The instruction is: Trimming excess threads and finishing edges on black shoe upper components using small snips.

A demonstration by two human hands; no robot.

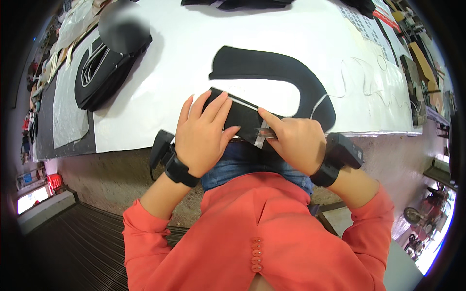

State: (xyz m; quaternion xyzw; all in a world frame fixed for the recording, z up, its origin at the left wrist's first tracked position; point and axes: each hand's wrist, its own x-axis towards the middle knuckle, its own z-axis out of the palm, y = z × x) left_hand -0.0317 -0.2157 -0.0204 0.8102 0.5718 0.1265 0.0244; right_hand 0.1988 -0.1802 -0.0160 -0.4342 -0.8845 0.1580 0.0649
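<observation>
A curved, U-shaped black fabric piece (291, 72) lies on the white table top, its near arm reaching the front edge by my lap. My left hand (201, 131) rests on this near arm with fingers stretched out and thumb apart. A narrow white strip (245, 103) runs along the piece's upper edge, and another pale strip (260, 136) crosses it near my right hand. My right hand (300, 143) closes around small metal snips (264, 132), blades pointing left over the fabric, with its index finger pressed on the piece. The snips' handle is hidden.
Stacked black pieces with white edging (97, 72) sit at the left on the white table (160, 97). Thin white cord (343, 82) trails across the right side. More black material (238, 4) lies at the far edge; wooden and metal items (422, 72) line the right.
</observation>
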